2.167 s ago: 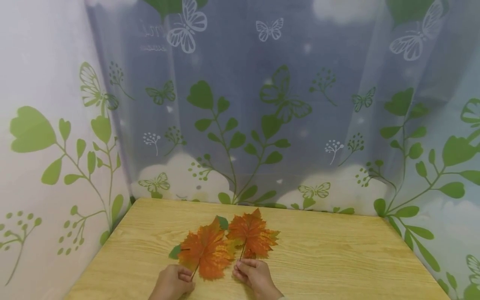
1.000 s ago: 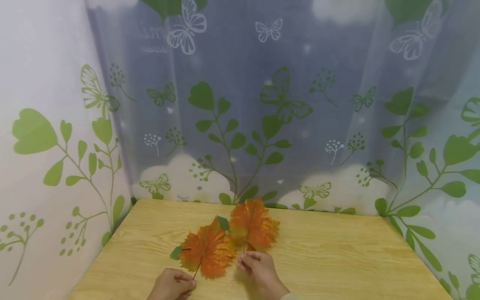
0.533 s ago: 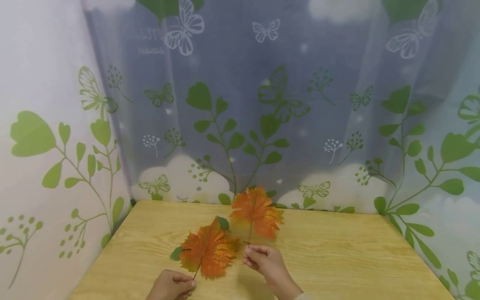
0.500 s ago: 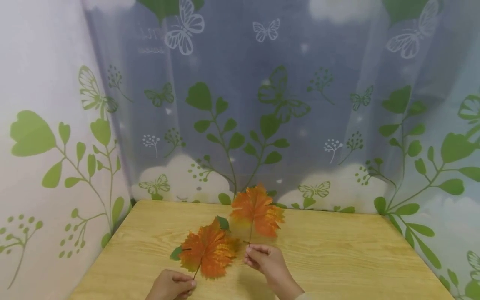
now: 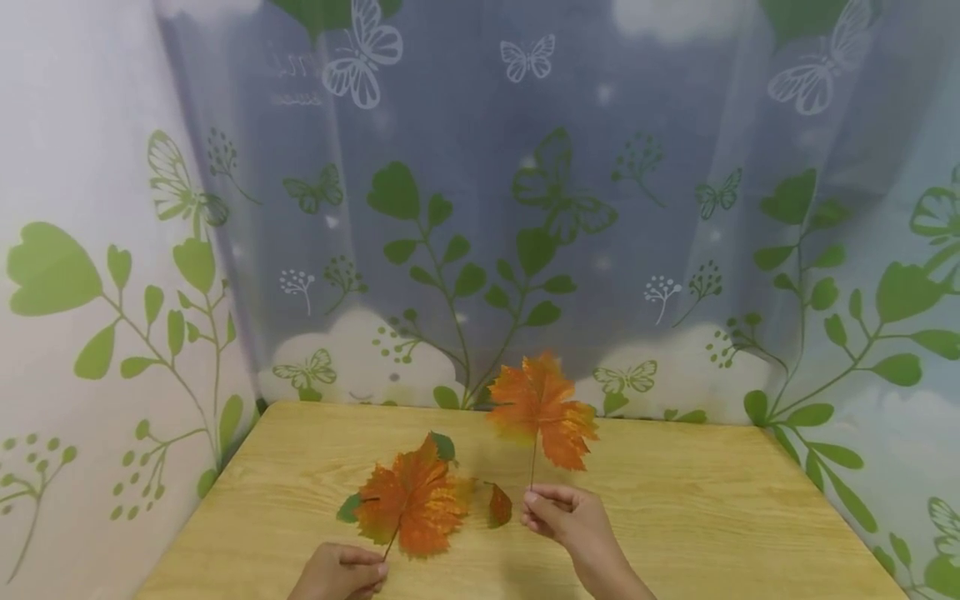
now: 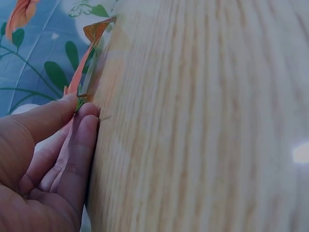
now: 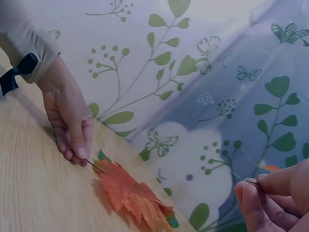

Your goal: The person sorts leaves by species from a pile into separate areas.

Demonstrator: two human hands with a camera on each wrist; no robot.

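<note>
In the head view my left hand [image 5: 339,572] pinches the thin stem of an orange maple leaf [image 5: 411,507], which lies low over the wooden table. My right hand [image 5: 573,525] holds a second orange maple leaf [image 5: 546,412] by its stem, raised and overlapping the table's back edge in this view. The left wrist view shows thumb and fingers [image 6: 79,140] gripping a stem close to the tabletop. Seen from the right wrist, the first leaf [image 7: 130,193] spreads out in front of the left hand. Between the two leaves lies a small reddish-orange leaf [image 5: 499,506].
Two green leaves [image 5: 442,447] [image 5: 349,507] poke out from under the first maple leaf. The wood-grain table [image 5: 675,500] stands against a printed curtain [image 5: 480,167] with butterflies and plants behind and at both sides.
My right hand has moved up and to the right, carrying its maple leaf away from the other. The small reddish leaf has come into sight. My left hand has stayed nearly still.
</note>
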